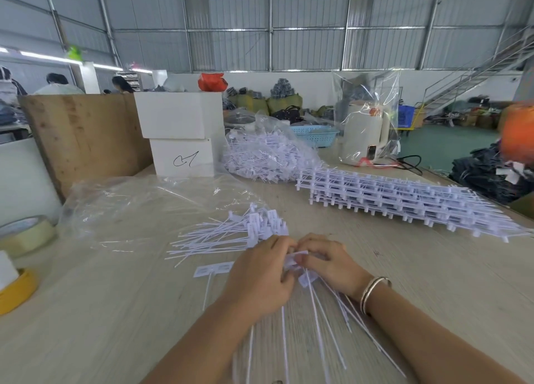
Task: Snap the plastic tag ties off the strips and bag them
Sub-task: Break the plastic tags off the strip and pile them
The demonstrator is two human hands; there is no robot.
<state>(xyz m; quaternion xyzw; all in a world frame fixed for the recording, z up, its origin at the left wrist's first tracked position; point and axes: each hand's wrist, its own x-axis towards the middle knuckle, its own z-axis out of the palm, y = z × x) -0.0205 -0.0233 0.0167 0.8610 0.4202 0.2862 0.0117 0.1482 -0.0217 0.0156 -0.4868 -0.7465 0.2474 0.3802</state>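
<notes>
Both hands, left hand (260,279) and right hand (326,265), pinching light, whippy tag ties (300,263) by stiff flat heads, tails trailing over counter (115,311).

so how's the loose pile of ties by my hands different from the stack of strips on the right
The loose pile holds single ties, fanned and scattered flat on the table; the stack of strips has ties joined in rows, layered neatly several high. The pile lies left of the hands, the stack farther back right. Both are white plastic.
</notes>
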